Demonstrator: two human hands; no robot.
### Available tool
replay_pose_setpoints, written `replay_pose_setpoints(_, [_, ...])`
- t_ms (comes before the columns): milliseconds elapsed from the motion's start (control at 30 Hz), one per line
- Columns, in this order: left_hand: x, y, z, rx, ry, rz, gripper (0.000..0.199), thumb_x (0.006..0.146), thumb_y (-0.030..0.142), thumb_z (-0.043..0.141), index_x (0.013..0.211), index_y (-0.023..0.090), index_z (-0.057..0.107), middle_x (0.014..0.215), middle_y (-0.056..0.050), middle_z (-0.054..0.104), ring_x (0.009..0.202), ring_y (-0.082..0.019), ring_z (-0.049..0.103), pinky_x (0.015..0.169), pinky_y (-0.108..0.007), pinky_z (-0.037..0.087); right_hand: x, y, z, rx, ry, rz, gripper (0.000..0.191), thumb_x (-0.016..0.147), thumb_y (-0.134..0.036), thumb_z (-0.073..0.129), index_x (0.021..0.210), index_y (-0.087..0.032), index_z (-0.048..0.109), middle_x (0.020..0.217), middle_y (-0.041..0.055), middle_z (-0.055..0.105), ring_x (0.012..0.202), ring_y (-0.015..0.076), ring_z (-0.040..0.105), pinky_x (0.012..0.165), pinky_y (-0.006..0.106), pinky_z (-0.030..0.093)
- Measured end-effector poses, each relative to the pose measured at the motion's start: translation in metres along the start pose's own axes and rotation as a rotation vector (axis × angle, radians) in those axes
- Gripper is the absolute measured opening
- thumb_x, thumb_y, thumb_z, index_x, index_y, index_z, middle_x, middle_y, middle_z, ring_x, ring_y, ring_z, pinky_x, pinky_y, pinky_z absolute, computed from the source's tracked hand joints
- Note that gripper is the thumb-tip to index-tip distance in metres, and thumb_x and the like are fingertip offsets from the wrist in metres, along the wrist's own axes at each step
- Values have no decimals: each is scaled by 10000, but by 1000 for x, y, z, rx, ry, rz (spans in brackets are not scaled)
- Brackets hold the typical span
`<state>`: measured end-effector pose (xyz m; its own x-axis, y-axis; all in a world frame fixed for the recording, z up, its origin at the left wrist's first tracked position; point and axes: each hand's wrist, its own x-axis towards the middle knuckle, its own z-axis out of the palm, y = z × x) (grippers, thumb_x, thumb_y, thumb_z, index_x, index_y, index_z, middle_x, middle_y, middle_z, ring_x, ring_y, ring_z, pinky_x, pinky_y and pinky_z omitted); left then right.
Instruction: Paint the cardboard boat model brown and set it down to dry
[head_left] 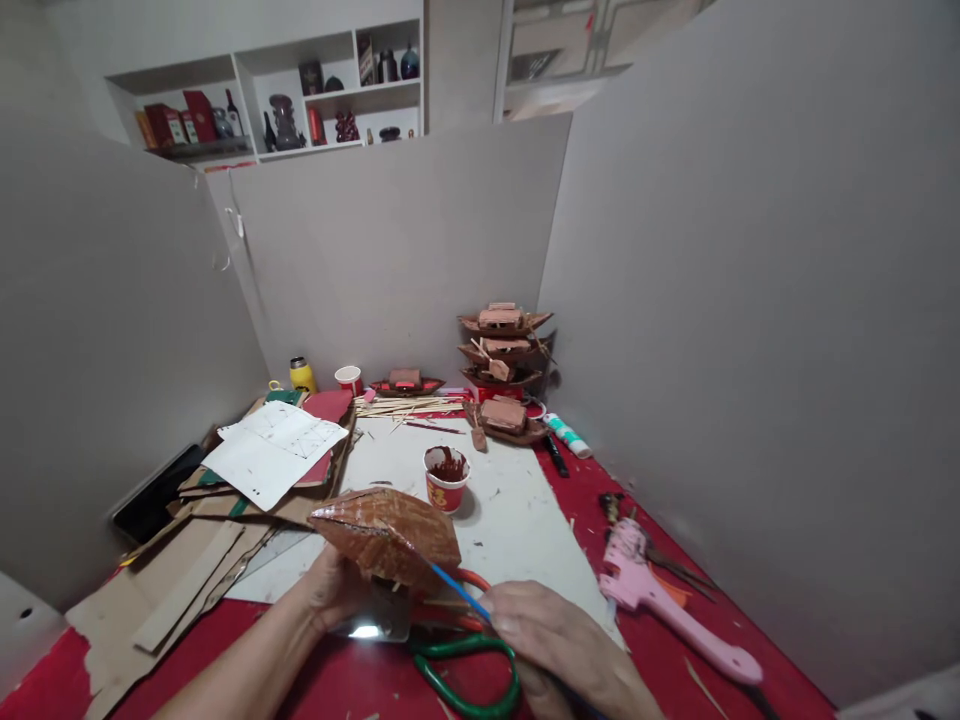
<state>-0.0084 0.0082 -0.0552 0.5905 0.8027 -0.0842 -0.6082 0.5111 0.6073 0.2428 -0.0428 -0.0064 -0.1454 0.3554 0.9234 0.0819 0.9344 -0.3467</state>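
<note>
The left hand [337,590] supports a brown, glossy model boat [405,530] with a pointed end and ribbed-looking sides, raised over the near edge of a white board [517,520] on the red-covered worktop [589,510]. The boat is tilted, its point towards the left, and its near end hides most of the left fingers, so how far that grip is open cannot be told beyond its being closed enough to bear the hull from below. The right hand [559,640] has its grip closed around a slim brush with a blue handle [457,588], whose far end reaches the boat's side. Just beyond the boat stands a red and white paper cup [447,480] with dark brown paint inside its rim. The boat looks light and fairly stiff, probably card or thin wood, so pressing hard could dent or crack it, most of all at the narrow tip. The shine suggests a wet coat that would be slippery and would smear under fingers; the underside or an uncoated edge seems the safest hold, with light, spread pressure. Below the boat lie a green looped handle [454,649] and an orange handle [475,578], close enough to knock.
</note>
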Motion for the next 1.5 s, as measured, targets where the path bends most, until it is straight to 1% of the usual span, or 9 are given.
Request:
replay_pose_setpoints(133, [0,2,0,38,81,-2,577,826,469,623,1233,62,665,1282,-188,682,1284,-362,548,1152,-489,287,4,0,1,-1,-42,-20,394,896,-138,630,1270,-264,645,949,73,800,833,253,778,737,391,664])
replay_pose_setpoints(367, [0,5,4,35,-16,30,653,822,488,646,1296,40,614,1351,-221,627,1300,-362,535,1161,-495,282,-6,5,1,-87,48,21,316,925,-133,568,1207,-231,673,941,92,791,858,256,767,760,413,658])
replay_pose_setpoints(533, [0,4,6,62,33,38,680,790,500,679,1304,60,614,1352,-218,628,1306,-373,524,1164,-513,267,-10,8,1,-82,61,23,315,922,-136,582,1207,-228,681,987,91,792,919,259,764,809,415,654])
replay_pose_setpoints(667, [0,4,10,58,52,44,648,784,464,692,1276,46,630,1295,-222,664,1270,-362,553,1151,-487,292,-6,9,4,-66,6,-28,348,912,-118,586,1235,-220,667,985,87,793,906,245,766,803,394,657])
replay_pose_setpoints(833, [0,3,10,-21,42,125,682,715,465,759,1254,67,631,1226,-197,704,1212,-349,588,1097,-461,357,-6,10,2,-85,74,79,305,920,-128,572,1186,-225,689,988,97,785,906,256,761,791,421,658])
replay_pose_setpoints(900, [1,2,9,-36,65,144,643,727,487,753,1218,87,650,1148,-172,735,1126,-329,632,1036,-451,408,-8,9,1,-73,63,62,311,919,-134,577,1194,-227,688,992,99,786,908,263,762,789,428,658])
replay_pose_setpoints(1100, [4,-3,9,-30,133,103,529,791,510,698,1135,109,679,982,-135,757,981,-286,668,935,-397,446,-3,4,7,7,-43,23,429,890,-73,594,1271,-261,654,1018,78,790,928,264,764,800,419,659])
replay_pose_setpoints(1367, [5,-4,12,-111,233,97,450,790,520,701,1009,129,664,860,-89,727,860,-252,666,900,-414,453,-3,13,3,8,5,90,288,920,-113,558,1154,-229,678,942,82,775,876,242,754,777,395,651])
replay_pose_setpoints(1500, [6,-7,16,-76,214,58,488,776,551,701,1007,124,655,924,-111,724,880,-276,669,859,-426,463,-4,15,2,15,-16,73,276,944,-139,547,1169,-225,680,973,82,778,922,237,752,819,391,643])
